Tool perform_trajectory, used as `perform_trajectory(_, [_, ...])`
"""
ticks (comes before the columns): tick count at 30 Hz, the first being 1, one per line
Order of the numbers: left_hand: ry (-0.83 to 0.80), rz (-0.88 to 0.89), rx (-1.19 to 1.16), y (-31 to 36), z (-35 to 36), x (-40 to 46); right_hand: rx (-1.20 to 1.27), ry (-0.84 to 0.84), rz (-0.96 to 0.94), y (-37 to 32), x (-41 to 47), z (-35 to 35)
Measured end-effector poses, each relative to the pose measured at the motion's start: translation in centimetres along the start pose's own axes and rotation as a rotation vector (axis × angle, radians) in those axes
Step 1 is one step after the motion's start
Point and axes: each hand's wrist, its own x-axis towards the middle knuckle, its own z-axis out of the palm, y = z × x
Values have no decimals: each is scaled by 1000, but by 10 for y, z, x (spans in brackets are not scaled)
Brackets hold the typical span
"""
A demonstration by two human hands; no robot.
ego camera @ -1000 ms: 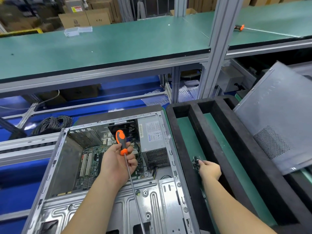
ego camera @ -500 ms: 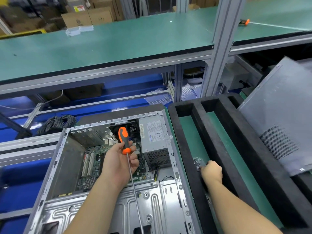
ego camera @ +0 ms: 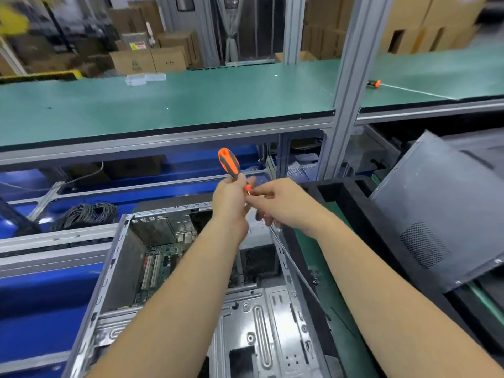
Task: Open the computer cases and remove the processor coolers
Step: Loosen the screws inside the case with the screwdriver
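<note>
The left hand (ego camera: 230, 199) grips the screwdriver (ego camera: 231, 166) by its handle, shaft slanting down toward the person; the right hand (ego camera: 283, 203) pinches it just below the handle. The open computer case (ego camera: 174, 282) lies beneath both hands, cooler hidden. No writing is legible.

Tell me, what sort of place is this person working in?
Most likely a factory or repair workshop for computers. An opened computer case lies before the person, long green-topped workbenches on metal frames run across the room, and stacked cardboard boxes fill the background.
</note>
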Motion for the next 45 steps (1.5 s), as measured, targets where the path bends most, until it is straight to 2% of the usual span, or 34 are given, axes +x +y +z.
perform_trajectory(2, [-56, 18, 24, 2, 4, -3, -97, 138, -78, 8, -4, 3])
perform_trajectory(3, [-91, 31, 39, 1, 5, -5, -132, 154, -82, 14, -7, 4])
perform_trajectory(4, [-107, 53, 63, -1, 5, -6, -112, 134, -67, 19, -8, 5])
perform_trajectory(7, [-73, 79, 120, -9, 3, -8, 219, 78, 47, 34, -10, 14])
perform_trajectory(8, [-61, 72, 126, -11, 2, -8, 257, 76, 41, 37, -10, 16])
perform_trajectory(10, [-67, 48, 165, -12, 0, -8, 166, 94, -17, 47, -7, 19])
perform_trajectory(11, [-85, 45, 242, -11, -3, -7, 141, 128, -32, 55, -5, 19])
perform_trajectory(13, [-93, 127, 544, -9, -17, -5, 176, 249, 20, 76, 0, 17])
perform_trajectory(15, [14, 304, 877, -7, -48, -1, 86, 369, 161, 108, 5, 16])
perform_trajectory(18, [329, 468, 1280, -8, -112, 0, -175, 291, 397, 162, 4, 31])
perform_trajectory(20, [491, 352, 1516, -14, -153, -3, -260, 168, 500, 187, -1, 50])
perform_trajectory(22, [553, 141, 1653, -21, -186, -8, -289, 100, 536, 200, -6, 63])
perform_trajectory(25, [541, -17, 1665, -28, -217, -14, -318, 86, 545, 206, -8, 68])
perform_trajectory(28, [531, 17, 1706, -31, -227, -15, -372, 74, 546, 194, -1, 65])
perform_trajectory(31, [541, 69, 1696, -29, -231, -11, -191, 375, 350, 152, 31, 49])
perform_trajectory(32, [536, 72, 1687, -29, -233, -9, -111, 419, 256, 132, 45, 44])
perform_trajectory(33, [535, 69, 1660, -28, -235, -5, -89, 398, 155, 112, 60, 38])
perform_trajectory(35, [535, 68, 1582, -26, -238, 3, -235, 232, -22, 81, 88, 36])
perform_trajectory(37, [533, 109, 1551, -26, -241, 10, -474, 80, -50, 70, 108, 43])
perform_trajectory(39, [525, 139, 1557, -25, -244, 19, -711, 7, -22, 71, 115, 54])
perform_trajectory(41, [493, 175, 1579, -21, -250, 34, -850, -4, -12, 75, 117, 61])
perform_trajectory(45, [380, 253, 1651, -5, -262, 83, -806, 54, -12, 81, 110, 57])
